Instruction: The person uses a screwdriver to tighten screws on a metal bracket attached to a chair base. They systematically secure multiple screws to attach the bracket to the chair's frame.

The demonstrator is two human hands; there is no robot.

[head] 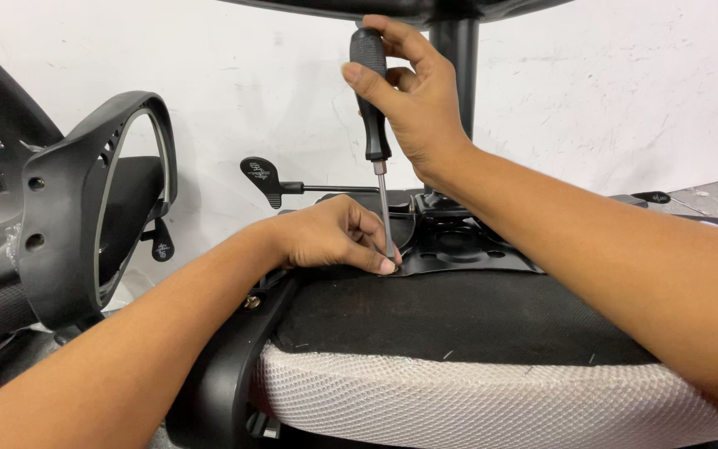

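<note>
Screwdriver (371,91): black handle w/ matt rubbery look, thin shiny metal shaft. Seat plate (459,245): black metal, semi-gloss. Seat underside (459,320): matt black cloth; edge (475,399) white open mesh fabric. Armrest (85,208): smooth black plastic. Wall (625,91): white, rough, scuffed.

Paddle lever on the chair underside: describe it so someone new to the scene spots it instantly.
Start at the upturned chair seat, black underside up, white mesh edge toward the camera. Behind the left hand, a thin metal rod runs left from the black mechanism plate. The paddle lever is the flat black teardrop tab at that rod's end, against the white wall, larger than the small tab below it.
</note>
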